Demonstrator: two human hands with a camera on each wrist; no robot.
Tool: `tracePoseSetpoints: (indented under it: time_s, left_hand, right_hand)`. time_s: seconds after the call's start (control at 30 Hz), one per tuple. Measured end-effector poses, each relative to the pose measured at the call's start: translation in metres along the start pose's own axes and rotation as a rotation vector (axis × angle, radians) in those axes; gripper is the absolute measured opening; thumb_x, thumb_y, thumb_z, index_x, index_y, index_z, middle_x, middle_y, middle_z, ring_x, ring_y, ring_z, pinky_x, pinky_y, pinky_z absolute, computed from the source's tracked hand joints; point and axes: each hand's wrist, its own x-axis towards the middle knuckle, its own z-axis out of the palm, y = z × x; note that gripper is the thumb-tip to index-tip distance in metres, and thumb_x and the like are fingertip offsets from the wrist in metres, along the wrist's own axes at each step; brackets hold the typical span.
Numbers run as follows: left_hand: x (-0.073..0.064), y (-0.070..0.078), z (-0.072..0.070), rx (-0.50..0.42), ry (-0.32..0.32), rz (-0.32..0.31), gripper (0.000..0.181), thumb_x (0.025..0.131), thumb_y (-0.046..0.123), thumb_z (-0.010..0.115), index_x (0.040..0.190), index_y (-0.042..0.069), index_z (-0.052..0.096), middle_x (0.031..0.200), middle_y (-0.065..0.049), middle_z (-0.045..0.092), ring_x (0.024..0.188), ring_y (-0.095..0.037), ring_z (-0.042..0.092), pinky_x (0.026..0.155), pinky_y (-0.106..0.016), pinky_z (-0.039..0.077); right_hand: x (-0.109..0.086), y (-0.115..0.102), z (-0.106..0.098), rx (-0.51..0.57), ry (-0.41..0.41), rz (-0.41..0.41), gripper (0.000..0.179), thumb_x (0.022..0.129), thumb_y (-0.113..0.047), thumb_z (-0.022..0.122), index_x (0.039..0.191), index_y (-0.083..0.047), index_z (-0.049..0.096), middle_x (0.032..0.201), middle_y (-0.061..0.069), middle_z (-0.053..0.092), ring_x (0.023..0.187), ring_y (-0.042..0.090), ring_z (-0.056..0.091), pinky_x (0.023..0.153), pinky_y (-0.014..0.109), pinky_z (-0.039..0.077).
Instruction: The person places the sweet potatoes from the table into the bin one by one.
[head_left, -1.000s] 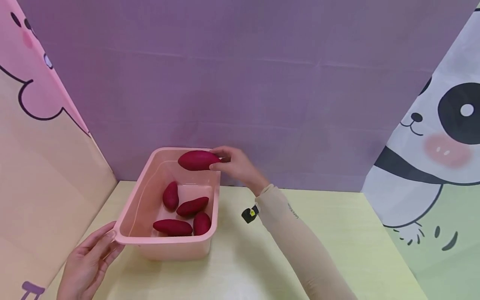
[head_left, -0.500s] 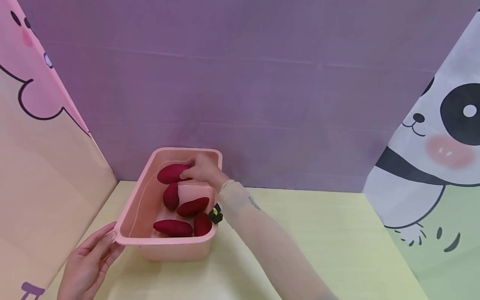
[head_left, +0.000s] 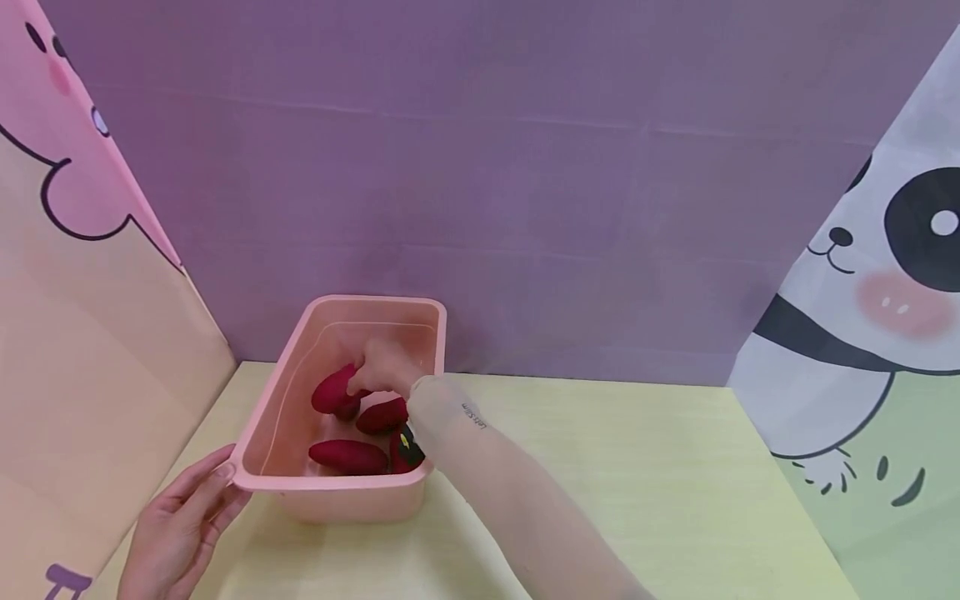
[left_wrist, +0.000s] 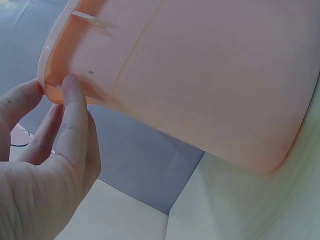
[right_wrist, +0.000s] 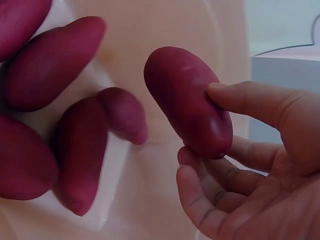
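A pink plastic bin [head_left: 352, 504] stands on the table. At its near left corner my left hand [head_left: 176, 529] pinches the rim, thumb on top; the left wrist view shows fingertips under the lip [left_wrist: 50, 85]. My right hand [head_left: 384, 367] is inside the bin, holding a purple-red sweet potato [head_left: 330, 392] between thumb and fingers. In the right wrist view this sweet potato [right_wrist: 185, 97] hangs apart from several others lying on the bin floor, such as one sweet potato [head_left: 348, 457] near the front wall. My right wrist and its black camera partly cover another.
The pale yellow table [head_left: 637, 483] extends to the right of the bin. Behind it rises a purple backdrop [head_left: 487, 183]. Printed side panels stand left and right, the right one with a panda [head_left: 847, 333].
My right hand has carried the sweet potato from the bin's back right rim leftward and down into the bin. The left hand has kept its hold on the corner.
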Motion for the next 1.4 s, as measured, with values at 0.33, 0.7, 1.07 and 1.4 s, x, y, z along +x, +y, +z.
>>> tracePoseSetpoints:
  time_s: [0.33,0.7,1.07,1.4]
  left_hand:
    - [-0.001,-0.002,0.000,-0.030,-0.028,0.015,0.037,0.103,-0.009,0.045,0.126,0.004,0.070,0.116,-0.007,0.071,0.101,-0.020,0.070,0.088,-0.033,0.057]
    - [0.000,0.001,0.002,0.040,0.021,0.006,0.034,0.102,-0.007,0.050,0.123,0.006,0.072,0.114,-0.004,0.072,0.098,-0.018,0.071,0.086,-0.032,0.058]
    - [0.006,0.012,0.014,0.332,0.090,0.039,0.029,0.096,-0.004,0.063,0.122,0.004,0.072,0.108,0.000,0.074,0.093,-0.015,0.072,0.080,-0.032,0.060]
    - [0.007,0.022,0.019,0.557,0.223,0.006,0.026,0.089,0.007,0.077,0.114,0.008,0.077,0.097,0.009,0.075,0.081,-0.010,0.073,0.073,-0.023,0.061]
  right_hand:
    - [-0.001,0.002,0.009,-0.194,-0.006,0.014,0.012,0.081,-0.008,0.082,0.074,-0.010,0.073,0.062,0.001,0.060,0.064,0.014,0.053,0.054,0.021,0.057]
    - [-0.002,-0.017,0.000,-0.189,0.045,-0.095,0.015,0.084,-0.009,0.080,0.073,-0.016,0.073,0.064,-0.003,0.061,0.067,0.010,0.053,0.052,0.016,0.050]
    - [-0.031,-0.035,-0.042,-0.083,-0.021,-0.224,0.016,0.093,-0.011,0.070,0.077,-0.012,0.069,0.063,-0.001,0.056,0.064,0.013,0.054,0.054,0.018,0.053]
    - [-0.079,-0.003,-0.080,-0.185,0.031,-0.214,0.028,0.096,-0.025,0.068,0.117,-0.006,0.071,0.108,0.001,0.072,0.097,0.010,0.066,0.082,0.019,0.055]
